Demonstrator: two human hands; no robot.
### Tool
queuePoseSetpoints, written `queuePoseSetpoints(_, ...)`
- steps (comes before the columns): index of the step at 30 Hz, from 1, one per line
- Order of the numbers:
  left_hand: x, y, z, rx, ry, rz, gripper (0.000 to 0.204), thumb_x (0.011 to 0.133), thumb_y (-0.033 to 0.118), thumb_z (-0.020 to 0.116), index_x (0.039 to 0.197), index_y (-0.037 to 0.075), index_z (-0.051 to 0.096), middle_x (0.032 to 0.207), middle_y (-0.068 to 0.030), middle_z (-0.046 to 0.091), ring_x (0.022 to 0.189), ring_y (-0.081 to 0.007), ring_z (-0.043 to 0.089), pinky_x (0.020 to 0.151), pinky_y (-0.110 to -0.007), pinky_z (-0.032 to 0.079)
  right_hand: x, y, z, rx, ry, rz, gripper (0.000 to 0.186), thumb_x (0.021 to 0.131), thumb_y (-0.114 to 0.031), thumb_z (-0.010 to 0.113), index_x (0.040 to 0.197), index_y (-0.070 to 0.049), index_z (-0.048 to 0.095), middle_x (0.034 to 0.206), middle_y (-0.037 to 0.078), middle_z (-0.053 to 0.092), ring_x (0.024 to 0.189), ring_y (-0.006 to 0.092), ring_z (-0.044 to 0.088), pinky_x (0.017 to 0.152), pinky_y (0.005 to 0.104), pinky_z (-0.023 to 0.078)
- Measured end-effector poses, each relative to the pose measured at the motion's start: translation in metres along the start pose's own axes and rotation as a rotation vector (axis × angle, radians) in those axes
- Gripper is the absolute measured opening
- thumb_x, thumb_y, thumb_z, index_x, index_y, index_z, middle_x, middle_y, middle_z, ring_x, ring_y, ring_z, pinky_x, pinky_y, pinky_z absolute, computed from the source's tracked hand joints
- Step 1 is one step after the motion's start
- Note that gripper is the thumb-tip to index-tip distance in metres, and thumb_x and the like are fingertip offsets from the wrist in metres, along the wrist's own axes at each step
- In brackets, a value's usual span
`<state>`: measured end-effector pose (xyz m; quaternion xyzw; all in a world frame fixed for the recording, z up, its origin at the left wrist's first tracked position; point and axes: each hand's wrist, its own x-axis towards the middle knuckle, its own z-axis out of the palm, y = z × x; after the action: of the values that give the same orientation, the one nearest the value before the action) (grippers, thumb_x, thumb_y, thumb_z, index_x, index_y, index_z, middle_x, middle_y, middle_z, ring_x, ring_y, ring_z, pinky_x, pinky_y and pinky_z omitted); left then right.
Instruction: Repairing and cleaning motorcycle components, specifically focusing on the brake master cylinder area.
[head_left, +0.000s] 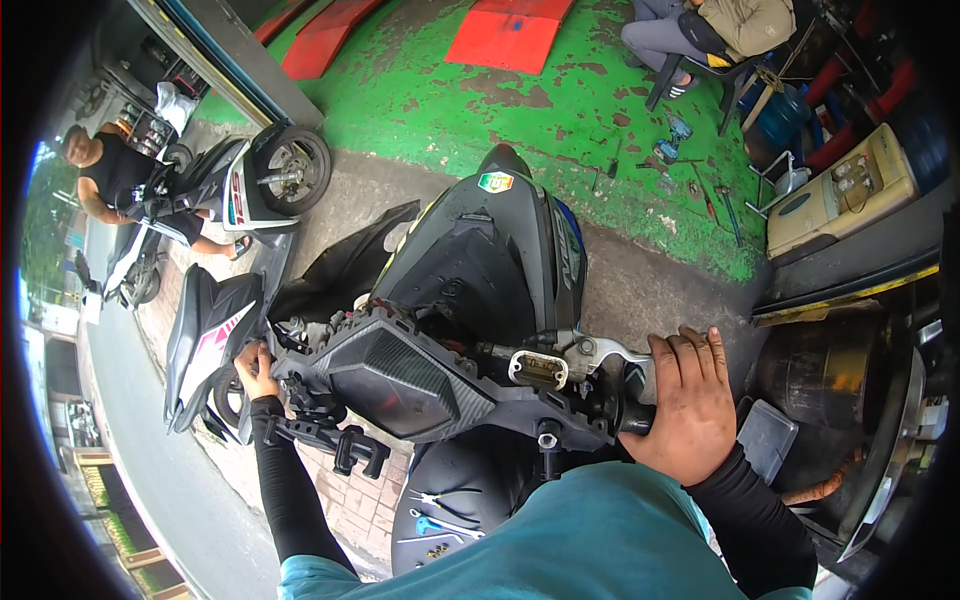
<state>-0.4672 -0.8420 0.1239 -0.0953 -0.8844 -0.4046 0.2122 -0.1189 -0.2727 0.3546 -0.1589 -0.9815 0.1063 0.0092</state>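
A scooter's handlebar assembly lies across the middle, its dark textured dash cover (395, 385) facing up. My right hand (693, 405) rests over the right handlebar grip (634, 412), fingers laid across the silver brake lever (610, 350). Beside that lever, the brake fluid reservoir (540, 370) has its top off and its inside shows. My left hand (257, 370) is closed at the left end of the handlebar; the grip under it is mostly hidden. A black phone holder (360, 452) sticks out near my left forearm. Ahead is the scooter's dark front body (470, 250).
Pliers (445, 495), a blue-handled tool (430, 524) and small brass-coloured bits lie on the black seat (480, 470). Other scooters (235, 195) and a person (105, 180) are at left. A cordless drill (673, 138) and hand tools lie on the green floor; another person (710, 40) sits beyond.
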Motion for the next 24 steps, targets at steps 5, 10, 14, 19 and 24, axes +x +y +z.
queuePoseSetpoints(5, 0.001, 0.002, 0.001, 0.054, -0.009, 0.051, 0.023, 0.095, 0.018, 0.068, 0.102, -0.003, 0.065, 0.104, -0.0132, 0.064, 0.099, -0.0247, 0.061, 0.096, -0.037, 0.043, 0.002, 0.002, -0.001, -0.009, -0.026, -0.031, 0.070, 0.058, -0.032, 0.083, 0.114, 0.002, 0.059, 0.108, 0.020, 0.057, 0.109, 0.0380, 0.054, 0.115, 0.0533, 0.031)
queuePoseSetpoints(10, -0.001, -0.002, -0.002, -0.002, -0.002, -0.043, 0.023, 0.095, 0.019, 0.068, 0.102, -0.003, 0.065, 0.105, -0.0135, 0.064, 0.100, -0.0252, 0.061, 0.096, -0.037, 0.043, -0.004, 0.007, 0.009, 0.021, 0.005, -0.076, 0.045, 0.059, -0.029, 0.081, 0.092, -0.006, 0.062, 0.080, 0.011, 0.060, 0.078, 0.0288, 0.062, 0.078, 0.0407, 0.049)
queuePoseSetpoints(14, 0.000, 0.004, 0.001, 0.041, 0.007, -0.016, 0.024, 0.095, 0.020, 0.069, 0.103, -0.003, 0.065, 0.106, -0.0142, 0.064, 0.103, -0.0264, 0.060, 0.098, -0.038, 0.042, -0.009, 0.011, 0.012, 0.018, 0.005, -0.119, 0.041, 0.060, -0.029, 0.081, 0.090, -0.008, 0.062, 0.075, 0.009, 0.060, 0.071, 0.0260, 0.062, 0.070, 0.0388, 0.050)
queuePoseSetpoints(19, 0.002, 0.010, 0.001, 0.050, -0.005, -0.017, 0.025, 0.094, 0.020, 0.069, 0.102, -0.003, 0.065, 0.105, -0.0146, 0.065, 0.104, -0.0271, 0.060, 0.099, -0.038, 0.042, -0.009, 0.009, 0.012, 0.033, -0.026, -0.058, 0.053, 0.058, -0.029, 0.082, 0.101, -0.003, 0.063, 0.089, 0.014, 0.063, 0.084, 0.0297, 0.064, 0.087, 0.0416, 0.050)
queuePoseSetpoints(24, 0.001, 0.008, 0.000, 0.032, -0.001, -0.032, 0.025, 0.095, 0.021, 0.069, 0.102, -0.003, 0.065, 0.106, -0.0146, 0.065, 0.104, -0.0271, 0.060, 0.099, -0.039, 0.041, 0.000, -0.003, 0.000, -0.055, 0.069, -0.021, 0.077, 0.057, -0.031, 0.083, 0.121, 0.003, 0.058, 0.112, 0.020, 0.060, 0.111, 0.0365, 0.058, 0.116, 0.0497, 0.030)
